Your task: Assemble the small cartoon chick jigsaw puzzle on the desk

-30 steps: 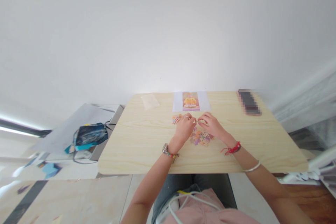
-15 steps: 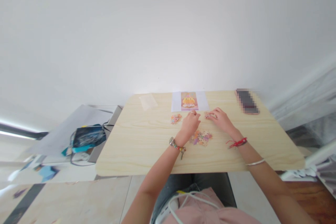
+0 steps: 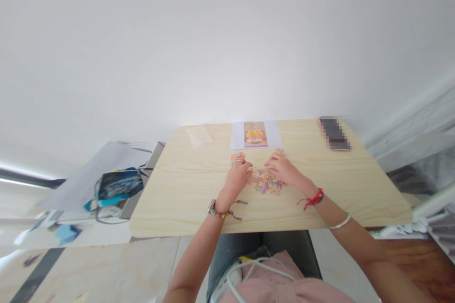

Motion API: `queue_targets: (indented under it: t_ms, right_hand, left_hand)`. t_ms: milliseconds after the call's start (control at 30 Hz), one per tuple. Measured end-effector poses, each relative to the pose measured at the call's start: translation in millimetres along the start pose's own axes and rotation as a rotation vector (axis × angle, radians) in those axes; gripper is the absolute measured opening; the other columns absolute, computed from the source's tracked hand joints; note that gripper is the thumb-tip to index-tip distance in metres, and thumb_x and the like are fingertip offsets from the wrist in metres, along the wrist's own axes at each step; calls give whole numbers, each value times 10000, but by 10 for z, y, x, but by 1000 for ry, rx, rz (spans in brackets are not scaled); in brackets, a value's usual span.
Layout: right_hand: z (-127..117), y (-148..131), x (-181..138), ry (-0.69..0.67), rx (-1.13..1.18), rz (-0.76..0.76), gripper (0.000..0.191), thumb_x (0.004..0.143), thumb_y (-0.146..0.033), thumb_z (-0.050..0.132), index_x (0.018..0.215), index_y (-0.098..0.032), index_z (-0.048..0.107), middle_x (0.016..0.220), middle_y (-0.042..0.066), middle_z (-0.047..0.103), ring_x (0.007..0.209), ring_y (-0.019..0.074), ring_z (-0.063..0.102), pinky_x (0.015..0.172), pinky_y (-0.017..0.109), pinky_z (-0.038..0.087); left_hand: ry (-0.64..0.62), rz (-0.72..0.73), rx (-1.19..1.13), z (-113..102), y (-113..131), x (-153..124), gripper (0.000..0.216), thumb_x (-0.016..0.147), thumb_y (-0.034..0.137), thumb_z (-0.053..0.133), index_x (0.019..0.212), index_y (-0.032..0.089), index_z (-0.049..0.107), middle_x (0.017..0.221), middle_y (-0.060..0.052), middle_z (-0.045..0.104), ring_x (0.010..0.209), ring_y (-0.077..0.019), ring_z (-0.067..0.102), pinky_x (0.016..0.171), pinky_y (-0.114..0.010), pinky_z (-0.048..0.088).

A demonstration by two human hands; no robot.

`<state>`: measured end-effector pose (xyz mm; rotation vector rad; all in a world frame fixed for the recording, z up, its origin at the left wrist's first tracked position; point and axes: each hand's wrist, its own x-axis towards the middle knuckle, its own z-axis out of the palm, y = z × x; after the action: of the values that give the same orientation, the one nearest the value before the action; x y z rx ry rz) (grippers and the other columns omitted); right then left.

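Head view, the only one.

- Pale wood surface (image 3: 185, 189), person seated at its near edge, both forearms over it.
- Loose heap of puzzle pieces (image 3: 265, 182) lies mid-surface between the two hands, pastel and jumbled, none visibly joined.
- Left hand (image 3: 237, 177): fingers curled, tips at the left edge of the heap. A small cluster of pieces (image 3: 237, 157) sits just beyond the knuckles. Grip: cannot tell whether a piece is pinched; fingertips too small to read.
- Right hand (image 3: 282, 170): palm down, fingers spread over the heap's far right side, touching pieces. Grip: cannot tell if anything is held. A few more pieces (image 3: 280, 152) show just past its fingertips.
- Reference picture (image 3: 255, 134), a yellow figure on pink, lies flat at the far edge, well apart from the heap.
- Clear plastic bag (image 3: 199, 136) far left, phone (image 3: 334, 133) far right, both untouched.
- Off the surface to the left: a dark blue bag (image 3: 119, 183) on a lower shelf.

Progress, as a judgement: early. Only the small clusters look sorted or joined; the bulk of the pieces stays in the heap, and nothing resembling the picture's outline is laid out yet.
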<state>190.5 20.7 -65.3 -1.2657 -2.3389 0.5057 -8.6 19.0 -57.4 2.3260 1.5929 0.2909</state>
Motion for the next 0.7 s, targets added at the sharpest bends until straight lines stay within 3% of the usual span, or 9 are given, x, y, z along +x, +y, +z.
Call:
queue_targets:
  t_ms: [233, 567, 700]
  right_hand:
    - [54, -17, 240, -190, -113, -49, 79, 778, -148, 540, 784, -157, 618, 854, 46, 506, 724, 123, 520, 678, 238, 396]
    - [125, 71, 230, -188, -119, -121, 109, 806, -117, 486, 792, -146, 590, 852, 45, 510, 756, 124, 525, 703, 244, 407]
    - [91, 74, 220, -175, -174, -117, 117, 823, -135, 467, 793, -138, 580, 843, 51, 511, 734, 134, 511, 696, 265, 405]
  left_hand:
    - [-46, 1, 25, -1, 143, 26, 200, 794, 176, 481, 948, 169, 608, 975, -76, 538, 881, -159, 551, 779, -271, 437]
    - [-85, 34, 71, 32, 214, 91, 164, 787, 218, 502, 898, 163, 610, 942, -72, 532, 891, -164, 540, 775, -273, 432]
    - [-24, 45, 45, 60, 219, 76, 178, 792, 210, 491, 932, 172, 593, 935, -67, 529, 882, -161, 540, 756, -261, 435]
